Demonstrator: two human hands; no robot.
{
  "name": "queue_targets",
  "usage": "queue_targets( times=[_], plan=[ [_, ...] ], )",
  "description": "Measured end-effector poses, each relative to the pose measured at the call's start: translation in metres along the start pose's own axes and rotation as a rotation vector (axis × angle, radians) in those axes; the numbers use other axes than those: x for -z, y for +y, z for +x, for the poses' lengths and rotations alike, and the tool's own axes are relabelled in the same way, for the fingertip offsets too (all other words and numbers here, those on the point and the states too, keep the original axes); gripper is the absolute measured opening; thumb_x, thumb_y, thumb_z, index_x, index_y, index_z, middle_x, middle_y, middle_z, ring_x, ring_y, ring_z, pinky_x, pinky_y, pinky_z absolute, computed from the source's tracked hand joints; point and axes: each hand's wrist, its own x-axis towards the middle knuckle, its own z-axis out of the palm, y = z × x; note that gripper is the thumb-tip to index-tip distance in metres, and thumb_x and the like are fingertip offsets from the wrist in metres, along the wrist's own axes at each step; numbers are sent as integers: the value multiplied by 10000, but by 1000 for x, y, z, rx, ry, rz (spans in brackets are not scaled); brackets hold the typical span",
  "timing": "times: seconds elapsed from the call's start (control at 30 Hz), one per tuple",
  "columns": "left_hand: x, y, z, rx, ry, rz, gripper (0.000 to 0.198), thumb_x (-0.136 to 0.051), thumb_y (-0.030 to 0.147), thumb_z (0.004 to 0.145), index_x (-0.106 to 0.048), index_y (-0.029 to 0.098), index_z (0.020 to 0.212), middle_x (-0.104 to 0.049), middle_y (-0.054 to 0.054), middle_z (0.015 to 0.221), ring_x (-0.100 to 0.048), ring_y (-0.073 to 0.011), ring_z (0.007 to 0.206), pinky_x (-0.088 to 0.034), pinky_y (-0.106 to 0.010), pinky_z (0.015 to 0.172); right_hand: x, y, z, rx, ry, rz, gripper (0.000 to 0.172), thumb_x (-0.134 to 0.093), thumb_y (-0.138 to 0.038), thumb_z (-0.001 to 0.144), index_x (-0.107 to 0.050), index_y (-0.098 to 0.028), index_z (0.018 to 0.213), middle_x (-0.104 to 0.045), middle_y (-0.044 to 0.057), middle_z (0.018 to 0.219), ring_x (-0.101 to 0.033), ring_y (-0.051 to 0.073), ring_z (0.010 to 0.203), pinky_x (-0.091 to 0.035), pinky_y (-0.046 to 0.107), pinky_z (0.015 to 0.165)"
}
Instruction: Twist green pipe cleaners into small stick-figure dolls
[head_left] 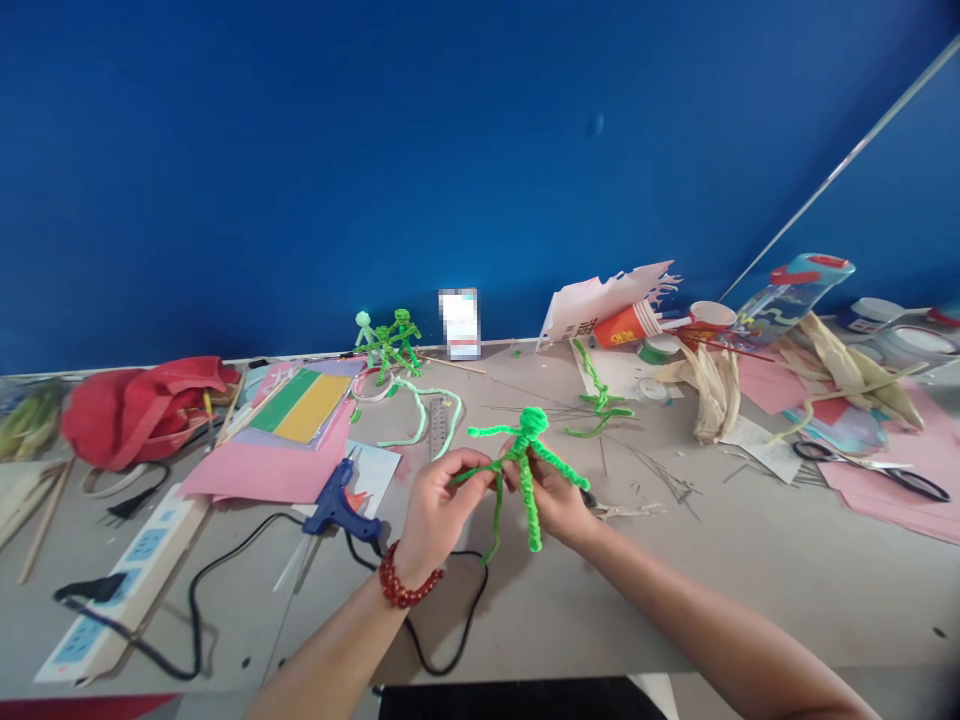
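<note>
Green fuzzy figure (pixel 532 470) held in both hands, ctr of frame

Head view (the only one): the figure is just below & right of ctr, w/ a round head, one limb pointing left, one hanging straight down and one slanting down-right. The L hand (pixel 442 505), w/ a red-bead bracelet (pixel 390 580) at the wrist, pinches a thin, darker green strand (pixel 497 515) btwn thumb & fingertip; its loose end dangles below. The R hand (pixel 556 508) is closed around the figure's middle from behind; its fingertips are mostly hidden, so exact finger placement: can't tell.

For good handling, I'd say: keep the R grip firm but light so the fuzz isn't crushed, pinch the strand close to the body & bend it in short, tight turns, w/ the loose end kept away from the other limbs.

Around: blue glue gun (pixel 337 505) ctr-left, its black cord near the L wrist; white power strip (pixel 154 548) lower left; 3 small figures (pixel 385 345) upper ctr-left; another green fuzzy piece (pixel 600 400) right of ctr; scissors (pixel 862 461) far right, all on a gray table (pixel 675 600).
</note>
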Motion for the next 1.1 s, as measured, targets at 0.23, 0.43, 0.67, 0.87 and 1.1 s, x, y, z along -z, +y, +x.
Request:
queue_targets(
  times=[0.23, 0.43, 0.67, 0.87, 1.1],
  plan=[
    [1, -1, 6, 443, -149, -595, 169, -798, 248, 679, -679, 141, 732, -674, -15, 691, -611, -110, 613, -516, -249, 628, 5, 5, 0, 37, 13, -80, 178, -653, -379, 839, -571, -228, 789, -500, -9, 658, -479, 158, 618, -442, 298, 600],
    [-1, -3, 6, 462, -116, -649, 211, -821, 279, 667, -673, 133, 704, -665, -9, 688, -605, -103, 617, -495, -241, 616, 7, -1, 2, 100, 33, -220, 164, -648, -356, 834, -584, -227, 755, -505, -3, 649, -477, 161, 595, -446, 312, 609],
    [-4, -5, 5, 418, -37, -602, 212, -818, 254, 653, -647, 130, 676, -643, 9, 639, -566, -84, 586, -454, -212, 591, 3, 10, 0, -5, 18, -84, 176, -672, -371, 818, -583, -225, 775, -505, -14, 646, -463, 148, 584, -448, 304, 616],
    [-7, -4, 4, 405, -35, -568, 204, -794, 265, 669, -639, 135, 697, -646, 0, 652, -574, -98, 601, -466, -225, 597, -1, 13, 0, -120, 35, 77, 295, -707, -466, 766, -556, -213, 757, -509, -17, 662, -472, 144, 617, -439, 282, 601],
    [-6, -9, -2, 9, -45, -131, 219, -610, 181, 817, -606, 180, 1036, -688, -65, 968, -673, -180, 852, -546, -321, 776, 3, 5, 4, -222, 118, 148, 362, -742, -502, 713, -524, -213, 716, -501, -27, 635, -459, 130, 587, -419, 276, 569]
  ],
)
